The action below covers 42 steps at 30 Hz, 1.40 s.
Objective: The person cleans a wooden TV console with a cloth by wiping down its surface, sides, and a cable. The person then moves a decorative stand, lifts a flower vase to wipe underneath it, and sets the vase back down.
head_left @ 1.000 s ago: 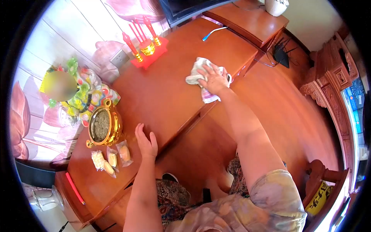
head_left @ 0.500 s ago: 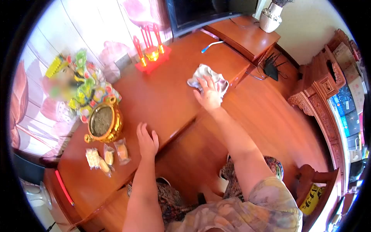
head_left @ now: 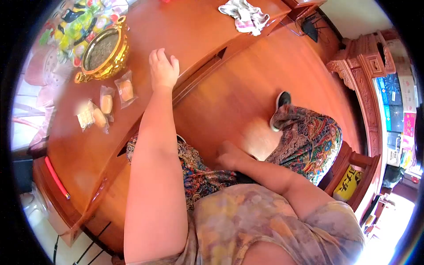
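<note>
My left hand (head_left: 163, 68) rests on the wooden tabletop (head_left: 190, 26) near its front edge, fingers and thumb apart, holding nothing. Left of it stands a golden incense burner (head_left: 115, 59) filled with grey ash. Several wrapped snacks lie between the burner and my forearm, among them a wrapped cake (head_left: 126, 90) and a pale block-shaped snack (head_left: 86, 115). A crumpled white cloth (head_left: 245, 17) lies by the table's far right part, untouched. My right hand (head_left: 229, 155) is down by my lap, beside my patterned trousers; it is blurred and its fingers are not clear.
Colourful figurines (head_left: 79, 26) stand behind the burner. A red stick-like object (head_left: 56, 176) lies at the table's left end. On the right are a carved wooden cabinet (head_left: 364, 84) with boxes behind it and a yellow package (head_left: 346, 183). A black device with cables (head_left: 310, 30) sits on the floor.
My right hand has let go of the cloth and drawn back to my lap. The cloth stays on the table. The view has tilted down, and my right leg has swung out to the right.
</note>
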Tool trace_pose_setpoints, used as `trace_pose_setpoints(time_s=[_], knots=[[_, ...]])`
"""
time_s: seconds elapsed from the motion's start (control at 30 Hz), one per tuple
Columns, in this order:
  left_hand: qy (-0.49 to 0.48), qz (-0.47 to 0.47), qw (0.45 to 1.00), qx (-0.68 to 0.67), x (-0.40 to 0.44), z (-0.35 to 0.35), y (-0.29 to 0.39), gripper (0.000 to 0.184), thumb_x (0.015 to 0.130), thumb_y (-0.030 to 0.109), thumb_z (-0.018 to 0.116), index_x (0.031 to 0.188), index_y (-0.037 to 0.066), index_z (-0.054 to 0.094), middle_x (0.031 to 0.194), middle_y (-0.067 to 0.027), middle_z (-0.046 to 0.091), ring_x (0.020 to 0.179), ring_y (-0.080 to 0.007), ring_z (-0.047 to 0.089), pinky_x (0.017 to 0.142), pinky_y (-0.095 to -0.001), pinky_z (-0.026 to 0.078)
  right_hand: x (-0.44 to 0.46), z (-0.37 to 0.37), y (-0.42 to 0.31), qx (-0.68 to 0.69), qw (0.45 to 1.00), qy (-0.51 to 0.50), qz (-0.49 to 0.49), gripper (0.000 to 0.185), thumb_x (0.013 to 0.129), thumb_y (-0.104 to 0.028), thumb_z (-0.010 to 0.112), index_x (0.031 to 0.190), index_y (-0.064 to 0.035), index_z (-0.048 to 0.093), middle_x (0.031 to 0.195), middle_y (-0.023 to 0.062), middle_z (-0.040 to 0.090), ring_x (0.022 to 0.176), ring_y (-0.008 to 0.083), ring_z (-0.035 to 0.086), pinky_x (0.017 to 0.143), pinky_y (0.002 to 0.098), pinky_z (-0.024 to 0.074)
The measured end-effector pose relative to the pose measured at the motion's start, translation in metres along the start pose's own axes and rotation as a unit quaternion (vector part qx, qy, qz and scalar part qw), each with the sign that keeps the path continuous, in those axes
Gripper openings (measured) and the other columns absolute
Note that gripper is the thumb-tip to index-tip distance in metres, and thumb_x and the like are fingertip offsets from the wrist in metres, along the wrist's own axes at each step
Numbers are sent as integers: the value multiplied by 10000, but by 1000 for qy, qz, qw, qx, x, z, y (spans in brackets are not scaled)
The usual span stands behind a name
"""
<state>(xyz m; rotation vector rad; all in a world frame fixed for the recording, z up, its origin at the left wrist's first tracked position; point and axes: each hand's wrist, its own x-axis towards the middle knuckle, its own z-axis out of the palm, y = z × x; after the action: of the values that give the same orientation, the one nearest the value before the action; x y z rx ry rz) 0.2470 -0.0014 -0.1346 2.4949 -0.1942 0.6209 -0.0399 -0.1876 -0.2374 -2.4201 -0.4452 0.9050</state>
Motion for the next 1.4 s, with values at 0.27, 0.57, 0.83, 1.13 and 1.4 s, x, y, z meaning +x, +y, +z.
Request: trace_pose_setpoints(time_s=[0.27,0.57,0.83,1.13,1.4], knots=[[-29,65,994,83,7,6,-10,414,807,220,529,1125,-37,468,1201,-229,435,1171,-369,356,994,-437,302,-54,-128,-74,275,945,30,173,338,604,-210,690,812,53,646,754,203,639,717,232,624,663,357,469],[-100,145,970,169,10,8,-33,461,822,241,535,1171,-34,411,1208,-237,404,1145,-393,345,990,-475,280,34,32,-32,125,947,-292,56,315,621,-221,671,828,16,652,787,175,644,734,231,625,683,356,470],[-174,67,972,145,9,-5,-26,484,859,198,494,1265,-24,355,1313,-231,319,1218,-361,300,1035,-428,217,69,67,-20,139,911,-387,-28,287,648,-231,642,849,-27,656,822,149,647,750,238,624,702,361,469],[-274,25,951,140,18,-24,-6,546,918,284,367,1330,-51,240,1383,-233,230,1270,-363,243,1059,-447,169,64,60,14,219,854,-466,-75,262,679,-242,609,874,-75,660,861,119,649,768,246,622,725,366,469],[-307,25,942,131,20,-23,-1,584,909,306,370,1348,-44,209,1396,-236,192,1291,-378,196,1059,-496,149,21,8,58,215,833,-507,-57,247,706,-251,580,896,-117,664,895,92,651,784,253,621,745,371,469]])
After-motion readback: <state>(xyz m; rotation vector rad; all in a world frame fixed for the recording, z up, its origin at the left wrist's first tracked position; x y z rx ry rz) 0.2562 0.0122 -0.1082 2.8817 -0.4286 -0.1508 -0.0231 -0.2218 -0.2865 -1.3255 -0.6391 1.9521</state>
